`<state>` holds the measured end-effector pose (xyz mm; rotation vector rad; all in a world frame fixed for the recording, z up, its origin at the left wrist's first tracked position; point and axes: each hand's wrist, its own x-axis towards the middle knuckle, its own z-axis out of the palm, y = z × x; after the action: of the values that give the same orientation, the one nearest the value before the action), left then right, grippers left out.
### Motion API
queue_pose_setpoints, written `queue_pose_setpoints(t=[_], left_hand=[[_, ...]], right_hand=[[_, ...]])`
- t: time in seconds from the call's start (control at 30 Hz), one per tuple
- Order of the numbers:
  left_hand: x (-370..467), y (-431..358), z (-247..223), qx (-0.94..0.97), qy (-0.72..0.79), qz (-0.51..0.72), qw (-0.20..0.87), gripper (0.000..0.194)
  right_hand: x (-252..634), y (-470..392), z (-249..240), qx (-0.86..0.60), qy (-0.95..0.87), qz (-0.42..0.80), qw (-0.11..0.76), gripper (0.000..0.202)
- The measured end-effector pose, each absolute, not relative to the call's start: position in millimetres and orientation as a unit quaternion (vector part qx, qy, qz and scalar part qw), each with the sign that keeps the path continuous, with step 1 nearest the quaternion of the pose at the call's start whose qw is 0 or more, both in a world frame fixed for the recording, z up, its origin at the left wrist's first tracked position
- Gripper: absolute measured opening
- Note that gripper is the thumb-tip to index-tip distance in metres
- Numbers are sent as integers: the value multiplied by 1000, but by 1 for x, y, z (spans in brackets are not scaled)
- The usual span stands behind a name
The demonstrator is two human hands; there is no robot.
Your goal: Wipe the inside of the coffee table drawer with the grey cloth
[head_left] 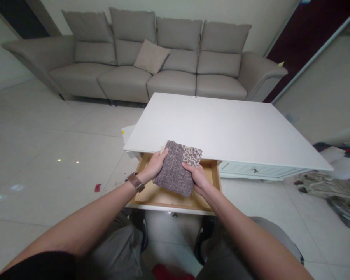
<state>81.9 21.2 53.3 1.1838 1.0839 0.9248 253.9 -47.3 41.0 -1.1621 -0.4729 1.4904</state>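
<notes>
Between both hands I hold fabric swatches (175,169), a dark grey-brown woven piece with a black-and-cream patterned one at its upper right. My left hand (155,166) grips the left edge, thumb on top, with a brown-strapped watch on the wrist. On the right side my right hand (197,177) closes round the edge, its thumb over the patterned part. The swatches are above a pulled-out wooden drawer (151,198), hiding much of its inside. How many layers lie underneath I cannot tell.
The drawer belongs to a white coffee table (221,124), with a shut drawer (251,170) at right. A grey sofa (175,83) with a beige cushion (151,56) stands behind. Rolled material (329,190) lies on the floor at right; a red scrap (97,188) at left.
</notes>
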Motion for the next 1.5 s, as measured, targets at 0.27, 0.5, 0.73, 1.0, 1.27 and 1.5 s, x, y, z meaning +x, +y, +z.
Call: queue_pose_setpoints(t=[0.27,0.5,0.73,1.0,1.27,1.5], left_hand=[[76,27,42,499,505,340,617,46],[74,27,35,506,564,320,568,50],[80,17,46,417,457,260,741,57],[83,7,57,417,468,209,750,55],[91,3,64,443,503,258,696,41],[96,1,69,482,524,256,654,31]], right_hand=[[250,-41,26,-544,-273,520,599,41],[247,-41,23,-546,-316,495,597,39],[242,-45,24,-512,-252,578,584,45],[241,-46,26,-509,-250,586,579,45],[240,-49,28,-496,-241,598,582,45],[242,-50,27,-503,-227,590,588,47]])
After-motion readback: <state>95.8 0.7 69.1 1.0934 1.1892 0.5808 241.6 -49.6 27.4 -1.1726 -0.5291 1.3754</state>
